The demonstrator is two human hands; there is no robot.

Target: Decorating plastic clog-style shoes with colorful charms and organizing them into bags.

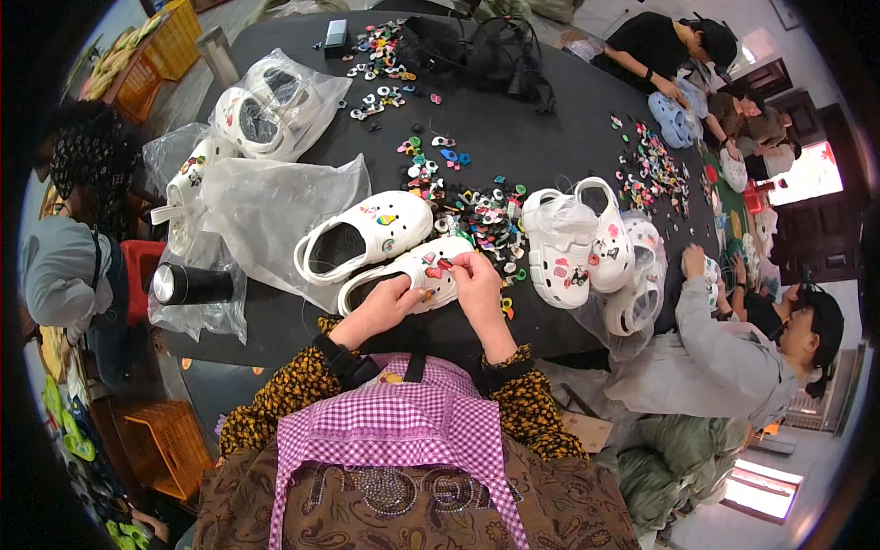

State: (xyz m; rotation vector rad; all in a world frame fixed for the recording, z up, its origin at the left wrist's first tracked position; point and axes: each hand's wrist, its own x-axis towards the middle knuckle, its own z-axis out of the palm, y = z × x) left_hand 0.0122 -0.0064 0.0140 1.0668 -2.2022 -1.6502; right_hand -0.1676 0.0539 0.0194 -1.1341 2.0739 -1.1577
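White clog [414,263], toe to upper right

Its near side is gripped by the left hand [380,308], its heel turned lower left, over the desk [513,142]. Its upper is set with small coloured charms [429,258]. A red charm [445,264] is pinched over it in the right hand [482,286].

Charm pile [490,218] between clog pairs [390,229] on table [541,142], bottle [194,285] at left
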